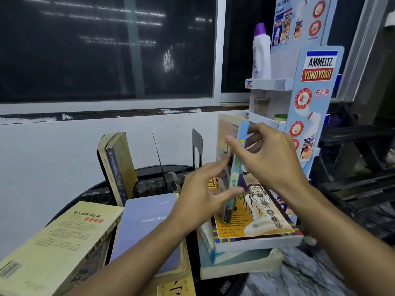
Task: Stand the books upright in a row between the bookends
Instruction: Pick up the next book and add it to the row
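Two hands (198,197) (271,159) hold a thin book (234,167) on a stack (256,242), near a bookend (197,146).

On the round table (89,191), two leaning books (116,165) stand at the back left, with a thin bookend (158,155) (seen edge-on) and a second bookend (197,146) to their right. Flat books (57,242) lie front left. At the right, a stack (254,233) bears an upright book (234,176) between the left hand (205,189) and right hand (271,159), before a display stand (310,103).
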